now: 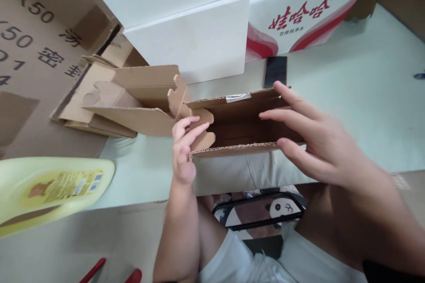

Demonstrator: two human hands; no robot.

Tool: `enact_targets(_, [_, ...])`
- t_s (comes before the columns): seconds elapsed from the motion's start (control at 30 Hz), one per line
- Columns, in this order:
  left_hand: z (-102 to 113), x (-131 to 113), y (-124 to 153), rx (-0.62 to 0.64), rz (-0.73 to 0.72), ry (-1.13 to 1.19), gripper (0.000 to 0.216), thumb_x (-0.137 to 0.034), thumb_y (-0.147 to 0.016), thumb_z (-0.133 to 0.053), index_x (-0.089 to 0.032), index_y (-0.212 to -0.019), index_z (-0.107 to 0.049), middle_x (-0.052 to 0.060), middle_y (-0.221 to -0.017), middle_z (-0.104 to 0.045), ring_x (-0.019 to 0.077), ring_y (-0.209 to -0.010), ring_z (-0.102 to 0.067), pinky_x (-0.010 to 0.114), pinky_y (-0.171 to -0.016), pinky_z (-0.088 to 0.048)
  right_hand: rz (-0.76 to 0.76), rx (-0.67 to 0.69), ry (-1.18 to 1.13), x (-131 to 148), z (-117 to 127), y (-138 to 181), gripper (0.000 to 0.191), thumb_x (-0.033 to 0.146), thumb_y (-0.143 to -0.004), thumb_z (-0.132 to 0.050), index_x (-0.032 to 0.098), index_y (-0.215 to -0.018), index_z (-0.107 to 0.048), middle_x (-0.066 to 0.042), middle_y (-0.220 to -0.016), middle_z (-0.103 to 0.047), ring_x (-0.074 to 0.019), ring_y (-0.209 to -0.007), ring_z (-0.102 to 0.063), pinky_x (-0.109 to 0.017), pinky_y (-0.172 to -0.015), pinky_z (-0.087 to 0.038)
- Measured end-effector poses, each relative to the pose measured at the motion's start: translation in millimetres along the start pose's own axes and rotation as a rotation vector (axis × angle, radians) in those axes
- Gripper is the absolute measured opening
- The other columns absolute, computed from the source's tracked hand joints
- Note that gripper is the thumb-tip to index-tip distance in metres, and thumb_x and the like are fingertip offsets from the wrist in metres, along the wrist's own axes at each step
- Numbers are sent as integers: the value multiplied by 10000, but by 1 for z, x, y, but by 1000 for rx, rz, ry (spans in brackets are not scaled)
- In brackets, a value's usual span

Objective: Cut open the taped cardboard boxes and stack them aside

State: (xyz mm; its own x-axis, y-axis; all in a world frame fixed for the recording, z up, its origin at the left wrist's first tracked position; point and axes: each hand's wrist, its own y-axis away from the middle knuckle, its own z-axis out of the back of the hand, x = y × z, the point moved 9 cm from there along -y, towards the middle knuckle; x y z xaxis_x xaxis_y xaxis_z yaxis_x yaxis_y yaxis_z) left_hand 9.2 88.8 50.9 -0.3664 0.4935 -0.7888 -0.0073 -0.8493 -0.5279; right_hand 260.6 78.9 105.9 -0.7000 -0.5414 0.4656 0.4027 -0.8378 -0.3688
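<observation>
- Left hand [186, 146]: the fingers bend over the left end of the open box [229, 115], 2 of them lying on its notched flaps [202, 116]; whether they grip or only press, I cannot tell.
- Right hand [328, 141]: the fingers are spread wide at the box's right end, 1 tip at the far rim, 1 above the opening, 1 at the near rim.
- The open box is between the 2 hands, above the counter [352, 84] near its front edge. Its long walls stand up and 2 flaps at the left end point inward, so its forming looks well along; its top is not closed. The hand hides much of the right end.
- A shiny strip [238, 97] is on its far rim.
- Just beyond the left hand stands a second box [133, 119], walls raised, top also open.
- A phone [276, 70] lies behind the open box; farther back is a printed white carton [299, 22].
</observation>
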Motion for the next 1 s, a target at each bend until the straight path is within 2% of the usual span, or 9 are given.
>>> enact_targets(0.17, [-7,4,-1,22,60,-40,773,-670,-1021,-136,-313,-1129,-814,38,-1305,-702,285,-1333,-508,496,-1252,-313,106,-187,-197,-5,5,4,425,343,-942,-599,289,-1363,-606,-108,-1534,-565,-335,-1365,-590,-492,-1017,-563])
enact_targets(0.3, [-7,8,1,57,87,-54,770,-706,-1007,-161,-311,-1130,-810,16,-1514,-596,306,-1443,-462,531,-1274,-285,54,-535,-466,-30,18,16,258,265,-974,-580,296,-1200,-699,-63,-1194,-707,-221,-1055,-694,-383,-858,-575])
enact_targets(0.37, [-7,10,2,87,95,-90,804,-731,-994,-140,-305,-1127,-809,12,-1578,-539,323,-1486,-427,553,-1273,-285,-18,-625,-455,-41,20,20,189,229,-971,-593,287,-1082,-735,-48,-1095,-716,-189,-950,-691,-355,-816,-560])
enact_targets(0.5, [-8,13,4,121,102,-117,836,-727,-994,-98,-303,-1133,-804,8,-1621,-489,338,-1518,-393,584,-1261,-297,-30,-402,-466,-44,2,8,187,262,-990,-586,260,-970,-772,-43,-1082,-777,-214,-1074,-713,-402,-1002,-536])
enact_targets(0.67, [-9,7,5,110,20,-69,873,-783,-966,-85,-309,-1168,-790,22,-1636,-469,349,-1528,-366,604,-1278,-244,-37,-100,-607,-50,-28,4,667,667,-1041,-247,288,-1097,-793,-61,-1234,-763,-296,-1420,-531,-500,-1186,-432])
enact_targets(0.73, [-9,6,4,99,1,-82,905,-832,-933,-89,-299,-1163,-784,46,-1627,-479,352,-1514,-387,602,-1269,-270,-9,-84,-595,-49,-29,5,758,764,-994,-204,288,-1165,-768,-77,-1265,-747,-320,-1451,-495,-520,-1199,-418])
enact_targets(0.87, [-9,8,3,41,27,-149,537,-679,-998,-432,-278,-1214,-719,86,-1564,-548,315,-1472,-466,550,-1237,-357,-77,-150,-478,-55,-31,8,390,502,-988,-581,297,-1313,-643,-78,-1287,-713,-280,-1295,-629,-476,-1135,-489])
enact_targets(0.93, [-9,9,3,-3,37,-123,479,-549,-972,-609,-287,-1372,-598,103,-1548,-554,294,-1457,-496,505,-1215,-399,-144,-237,-410,-62,-29,10,518,413,-926,-681,310,-1414,-542,-101,-1444,-599,-286,-1339,-592,-464,-1089,-526])
enact_targets(1.0, [-8,10,3,-49,31,-87,622,-518,-948,-662,-308,-1496,-455,114,-1570,-516,286,-1457,-498,478,-1203,-417,-170,-298,-357,-65,-28,12,712,417,-872,-728,342,-1510,-420,-107,-1633,-386,-320,-1495,-434,-488,-1113,-512])
